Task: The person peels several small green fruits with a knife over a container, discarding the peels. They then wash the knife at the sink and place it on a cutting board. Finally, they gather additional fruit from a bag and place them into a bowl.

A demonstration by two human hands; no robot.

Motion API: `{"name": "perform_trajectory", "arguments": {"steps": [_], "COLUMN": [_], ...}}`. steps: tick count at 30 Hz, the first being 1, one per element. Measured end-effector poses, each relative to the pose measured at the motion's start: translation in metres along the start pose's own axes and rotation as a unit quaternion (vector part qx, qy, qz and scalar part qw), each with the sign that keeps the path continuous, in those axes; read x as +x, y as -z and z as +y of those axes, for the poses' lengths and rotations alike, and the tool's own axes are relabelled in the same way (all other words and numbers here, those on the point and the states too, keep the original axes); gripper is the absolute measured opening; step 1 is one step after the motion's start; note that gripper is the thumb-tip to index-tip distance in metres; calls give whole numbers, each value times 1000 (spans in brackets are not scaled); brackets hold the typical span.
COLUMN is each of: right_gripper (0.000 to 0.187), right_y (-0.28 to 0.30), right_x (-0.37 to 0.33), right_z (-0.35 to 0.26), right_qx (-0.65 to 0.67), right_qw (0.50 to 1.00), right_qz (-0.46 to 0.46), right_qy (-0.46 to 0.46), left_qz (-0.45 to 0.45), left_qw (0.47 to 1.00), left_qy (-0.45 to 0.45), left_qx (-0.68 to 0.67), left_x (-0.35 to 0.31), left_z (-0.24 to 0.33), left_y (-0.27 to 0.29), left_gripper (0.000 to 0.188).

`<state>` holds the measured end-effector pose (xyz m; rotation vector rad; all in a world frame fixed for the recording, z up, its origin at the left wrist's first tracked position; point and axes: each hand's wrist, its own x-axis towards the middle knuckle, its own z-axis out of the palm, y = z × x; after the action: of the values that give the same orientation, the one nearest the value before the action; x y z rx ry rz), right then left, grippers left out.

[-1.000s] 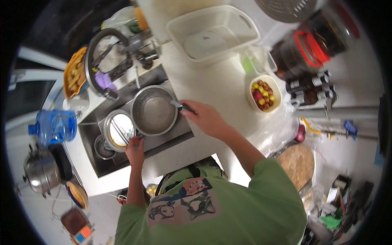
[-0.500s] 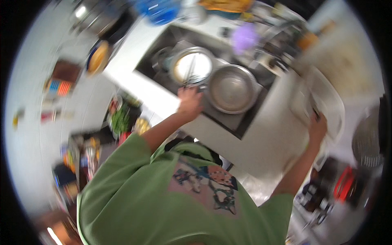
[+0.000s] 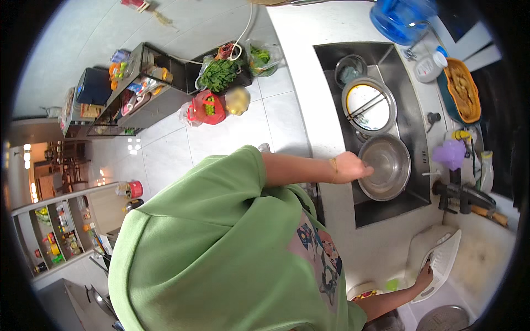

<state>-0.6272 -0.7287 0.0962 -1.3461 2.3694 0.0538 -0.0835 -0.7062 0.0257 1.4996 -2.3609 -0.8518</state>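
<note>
My left hand reaches over the counter into the sink, with its fingers closed at the near rim of a round steel basin. Beside the basin, a white plate with a yellow ring sits in another metal bowl. A pair of dark chopsticks lies across that plate. A smaller bowl stands at the sink's far end. My right hand is closed at a white slatted rack. Something small and dark shows at its fingers, too small to name.
A black faucet with a purple cover stands behind the sink. Along the back are a blue water jug, a white bottle and an orange-rimmed tray. Leafy greens and a red bag lie on the floor.
The view has turned, swinging the sink to the right side. My left hand has left the chopsticks by the plate and moved to the basin's rim. My right hand stays at the rack.
</note>
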Motion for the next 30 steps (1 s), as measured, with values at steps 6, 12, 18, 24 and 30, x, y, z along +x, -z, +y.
{"name": "perform_trajectory", "arguments": {"steps": [6,12,18,24,30], "right_gripper": [55,51,51,59,50], "right_y": [-4,11,-64,-135,-204], "right_x": [-2,-101,-176,-252,-268], "right_z": [-2,-101,-172,-85,-23], "right_qx": [-101,17,-127,421,784], "right_qw": [989,925,894,898,501], "right_qz": [96,364,342,124,256], "right_qy": [55,103,261,-26,-263], "left_qz": [317,349,347,72,-312], "left_qw": [936,936,936,966,829], "left_qy": [-78,-37,51,247,463], "left_qx": [130,0,-29,-40,-17], "left_x": [-28,-96,-197,-362,-516], "left_z": [-16,-75,-170,-325,-431], "left_y": [19,55,48,-65,-119], "left_gripper": [36,36,33,37,59]}}
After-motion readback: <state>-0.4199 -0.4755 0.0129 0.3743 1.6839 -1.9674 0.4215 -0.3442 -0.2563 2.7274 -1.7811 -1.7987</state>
